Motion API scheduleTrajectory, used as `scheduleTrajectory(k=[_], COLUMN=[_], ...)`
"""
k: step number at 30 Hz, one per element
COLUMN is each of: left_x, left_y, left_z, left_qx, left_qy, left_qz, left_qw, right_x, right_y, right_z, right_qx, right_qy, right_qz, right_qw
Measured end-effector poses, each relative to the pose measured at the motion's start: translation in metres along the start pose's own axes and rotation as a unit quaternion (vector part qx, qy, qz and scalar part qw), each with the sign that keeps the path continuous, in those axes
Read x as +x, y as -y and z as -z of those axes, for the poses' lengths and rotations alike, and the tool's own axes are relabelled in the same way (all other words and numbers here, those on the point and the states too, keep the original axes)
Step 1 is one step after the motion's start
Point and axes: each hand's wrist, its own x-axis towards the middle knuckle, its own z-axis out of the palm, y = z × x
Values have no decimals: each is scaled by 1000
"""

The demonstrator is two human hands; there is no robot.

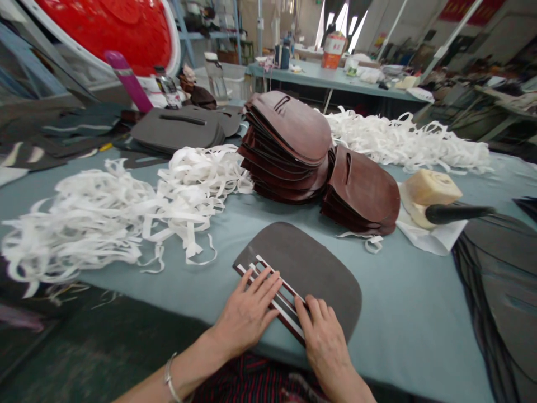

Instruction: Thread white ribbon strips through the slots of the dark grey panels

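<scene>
Both hands are in view, palms down, with the fingers extended and lying flat. The left hand (245, 313) angles inward, its fingers (263, 286) slightly spread and directed up and to the right. The right hand (323, 338) is just beside it, its fingers (314, 309) directed upward and slightly left. The fingertips of the two hands are near each other but not touching. The bare left forearm (191, 366) extends in from the lower left and wears a metal bangle (170, 378) at the wrist. The right forearm (346, 383) rises from the bottom edge.

Grey rounded pad (331, 280) w/ white/maroon strips (287, 305) under L hand (245, 316) & R hand (323, 341).
</scene>
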Motion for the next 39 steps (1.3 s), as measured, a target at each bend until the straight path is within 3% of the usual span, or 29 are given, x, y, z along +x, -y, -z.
scheduleTrajectory(k=[4,10,13,16,20,28,31,34,39], left_x=[-1,-4,-7,-10,-14,-11,-14,-19,-18], left_y=[14,15,6,-10,-31,-52,-43,-19,19], left_z=[3,-4,-6,-4,-4,-12,-9,-5,-2], left_qx=[24,31,9,-27,-66,-85,-49,7,60], left_qy=[-20,-39,-57,-38,-35,-18,-3,10,-2], left_qz=[34,20,-2,-45,-61,-59,-74,-84,-18], left_qw=[999,999,998,998,995,995,996,996,998], right_x=[-11,-24,-24,-32,-52,-62,-62,-64,-65], right_y=[-4,-7,-3,-2,-7,-5,-6,-9,-9], right_z=[0,1,3,6,11,15,14,12,13], right_qx=[40,186,210,252,317,270,271,276,255], right_qy=[-39,-95,-117,-131,-111,-65,-67,-58,-32], right_qz=[-12,-59,-93,-159,-220,-183,-174,-168,-158], right_qw=[998,976,966,946,916,943,944,945,954])
